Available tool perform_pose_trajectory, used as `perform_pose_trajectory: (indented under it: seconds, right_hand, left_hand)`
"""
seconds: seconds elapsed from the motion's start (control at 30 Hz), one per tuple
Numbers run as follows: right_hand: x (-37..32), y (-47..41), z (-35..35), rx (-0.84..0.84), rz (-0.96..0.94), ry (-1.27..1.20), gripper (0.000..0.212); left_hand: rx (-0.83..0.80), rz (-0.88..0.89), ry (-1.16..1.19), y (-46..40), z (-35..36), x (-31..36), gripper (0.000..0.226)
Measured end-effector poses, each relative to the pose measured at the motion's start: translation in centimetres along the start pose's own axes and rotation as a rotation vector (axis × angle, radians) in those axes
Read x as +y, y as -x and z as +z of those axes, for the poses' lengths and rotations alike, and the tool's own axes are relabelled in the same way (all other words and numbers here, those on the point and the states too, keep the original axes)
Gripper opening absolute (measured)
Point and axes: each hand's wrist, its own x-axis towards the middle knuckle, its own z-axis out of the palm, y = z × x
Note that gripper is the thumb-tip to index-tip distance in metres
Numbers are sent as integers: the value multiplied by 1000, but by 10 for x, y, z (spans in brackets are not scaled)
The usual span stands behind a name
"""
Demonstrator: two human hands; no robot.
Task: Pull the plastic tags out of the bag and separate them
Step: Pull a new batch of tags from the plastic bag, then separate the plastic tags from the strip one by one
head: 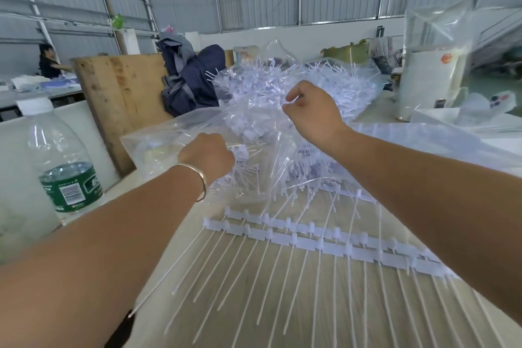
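- Left hand (207,156) has its grip curled tight round a clump of plastic tags (243,162) at the mouth of the clear bag (254,121).
- Right hand (309,110) pinches the bag film higher up, fingers bent.
- Two strips of tags (310,237) already lie flat on the surface (282,305).
- Imo pull slow and low, keep the film taut, or the stems snag and drag the whole heap out.
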Motion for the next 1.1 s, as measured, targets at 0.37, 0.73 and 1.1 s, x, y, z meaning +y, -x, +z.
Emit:
perform_pose_trajectory:
  seconds: [0.37,0.73,1.1]
  right_hand:
    - [32,174,-69,-178,-241,637,24]
    - [86,183,-97,-479,26,742,41]
    - [71,162,-90,-386,-27,477,24]
  left_hand:
    - [-227,796,4,118,4,58,14]
    - [-271,638,-109,150,49,87,40]
    - [-188,648,236,142,57,109,47]
